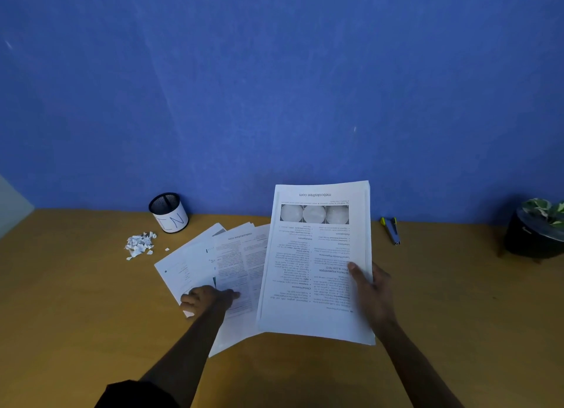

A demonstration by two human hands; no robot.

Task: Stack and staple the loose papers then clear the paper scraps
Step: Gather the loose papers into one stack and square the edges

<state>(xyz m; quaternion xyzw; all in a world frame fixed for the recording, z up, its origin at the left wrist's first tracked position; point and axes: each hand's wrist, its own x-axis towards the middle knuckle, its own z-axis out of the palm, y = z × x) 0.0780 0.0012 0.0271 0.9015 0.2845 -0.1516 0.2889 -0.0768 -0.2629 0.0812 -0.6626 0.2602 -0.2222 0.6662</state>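
Right hand (370, 288) grips the gathered paper stack (317, 261), left hand (207, 297) presses flat on loose sheets (213, 261) beside it; stapling and scraps (139, 244) still to do.

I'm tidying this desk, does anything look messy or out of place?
Yes. Loose papers lie fanned and askew under the left hand, not yet squared with the stack the right hand holds. Torn scraps are scattered beside the mesh cup.

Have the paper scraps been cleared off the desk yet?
No, the paper scraps lie in a small pile on the desk, beside the mesh pen cup.
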